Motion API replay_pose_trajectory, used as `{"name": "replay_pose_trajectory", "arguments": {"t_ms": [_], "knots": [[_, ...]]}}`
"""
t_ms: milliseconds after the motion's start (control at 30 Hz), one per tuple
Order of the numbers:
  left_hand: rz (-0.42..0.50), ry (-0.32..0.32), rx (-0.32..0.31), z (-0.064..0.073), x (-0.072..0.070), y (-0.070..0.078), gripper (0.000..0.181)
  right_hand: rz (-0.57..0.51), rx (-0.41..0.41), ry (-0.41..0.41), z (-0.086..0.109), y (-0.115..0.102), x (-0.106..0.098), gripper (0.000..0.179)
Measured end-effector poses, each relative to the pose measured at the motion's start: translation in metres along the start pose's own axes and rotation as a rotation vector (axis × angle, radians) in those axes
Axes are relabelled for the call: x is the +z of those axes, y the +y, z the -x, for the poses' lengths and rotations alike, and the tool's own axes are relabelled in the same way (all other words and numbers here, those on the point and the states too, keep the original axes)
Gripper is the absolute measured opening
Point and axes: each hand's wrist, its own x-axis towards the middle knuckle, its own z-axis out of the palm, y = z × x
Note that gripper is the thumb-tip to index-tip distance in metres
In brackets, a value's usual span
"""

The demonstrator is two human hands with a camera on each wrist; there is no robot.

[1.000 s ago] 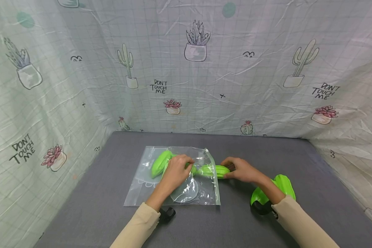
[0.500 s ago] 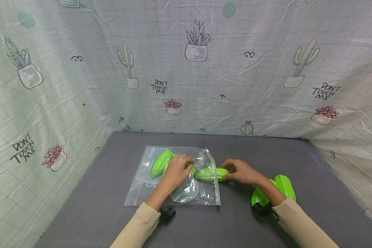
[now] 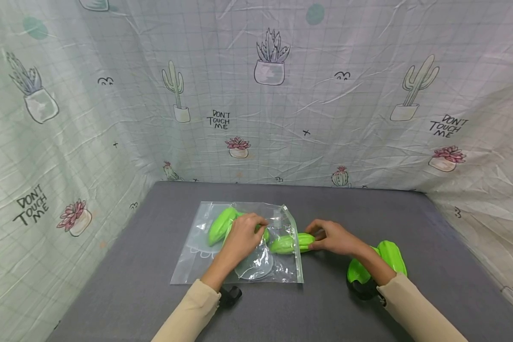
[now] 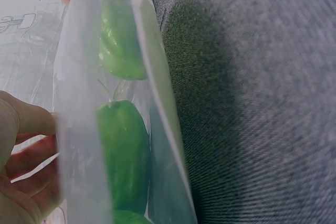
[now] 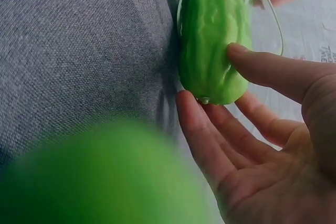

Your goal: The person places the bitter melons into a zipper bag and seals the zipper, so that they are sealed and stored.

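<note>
A clear plastic zip bag (image 3: pixel 188 273) lies flat with its mouth to the right. Over its top my left hand (image 3: pixel 244 232) pinches the upper film, and in the left wrist view the fingers (image 4: pixel 39 150) are at the outside of the film. Several green vegetables are inside, one long one (image 3: pixel 222 225) at the far left and another (image 4: pixel 124 156) beneath the raised film. At the mouth, my right hand (image 3: pixel 333 236) grips the outer end of a ridged, cucumber-like green vegetable (image 5: pixel 215 35), thumb on its side and fingertips about its tip. Its other end is within the bag.
More green ridged vegetables (image 3: pixel 391 259) lie on the grey table (image 3: pixel 308 313) under the right forearm, partly hidden by it. A cactus-print cloth (image 3: pixel 325 152) hangs along the back and sides.
The vegetable at the bag's mouth has swung slightly, its inner end shifting toward the near side. My right hand moved a little with it. The left hand has stayed in place.
</note>
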Motion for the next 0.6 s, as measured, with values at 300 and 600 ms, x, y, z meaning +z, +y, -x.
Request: {"name": "replay_pose_trajectory", "arguments": {"t_ms": [300,600], "knots": [[0.013,-0.013,-0.017,-0.0005,0.0013,-0.0004,0.012,-0.002,-0.026,0.008,-0.001,-0.0054,0.0045,0.036],[0.008,-0.018,-0.02,-0.0004,0.0016,-0.001,0.012,-0.042,-0.037,-0.007,-0.0026,-0.0088,0.0071,0.03]]}}
